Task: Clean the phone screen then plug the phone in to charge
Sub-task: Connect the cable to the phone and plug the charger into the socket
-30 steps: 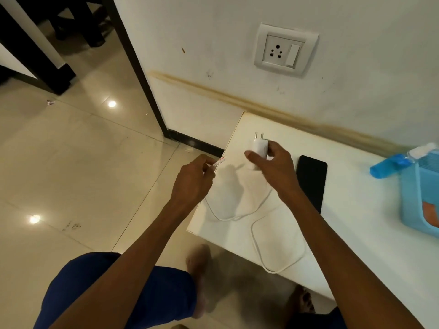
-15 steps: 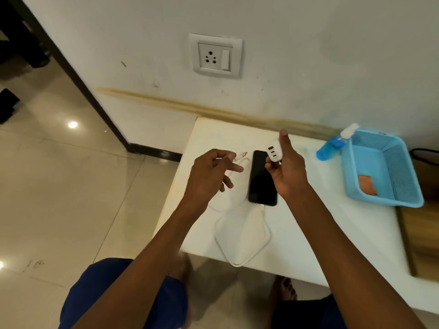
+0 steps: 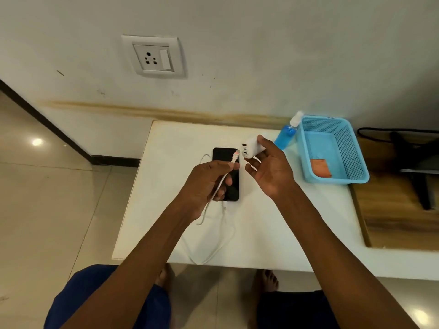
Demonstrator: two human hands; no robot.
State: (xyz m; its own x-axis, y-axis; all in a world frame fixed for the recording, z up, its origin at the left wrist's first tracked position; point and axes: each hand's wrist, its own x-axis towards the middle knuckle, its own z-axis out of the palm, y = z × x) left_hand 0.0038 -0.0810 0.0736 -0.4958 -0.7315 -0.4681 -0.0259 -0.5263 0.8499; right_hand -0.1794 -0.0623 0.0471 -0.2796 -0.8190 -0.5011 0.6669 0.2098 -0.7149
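The left hand (image 3: 209, 184) pinches the loose end of the white cable (image 3: 219, 186) between thumb and forefinger, the other fingers curled under it, so that the plug (image 3: 235, 157) with its orange tip sticks out past the fingertips, pointing up and a little to the right. The right hand (image 3: 269, 172) holds the white charger block (image 3: 252, 146) between the thumb below and the fingertips on its far side, the palm turned toward the camera. The block's port face, with its row of dark slots, looks left toward the plug.

That is the relation the next move appears to turn on: the plug lies just left of and slightly below the port face, near it but not touching, and the plug's long axis runs more upward than sideways. To go in, it would probably need to be tipped rightward until it lines up with a slot. Both hands are about equally close to the gap; either could close it.

The phone (image 3: 225, 173) lies flat on the white table (image 3: 261, 222), screen up and dark, directly beneath the left hand, its long axis running away from the person. The cable's other end seems to enter the phone's near edge, with slack looped across the table. The wall socket (image 3: 153, 57) sits up on the wall, well apart from the charger block. A blue basket (image 3: 332, 153) with a blue spray bottle (image 3: 287, 134) beside it stands to the right.
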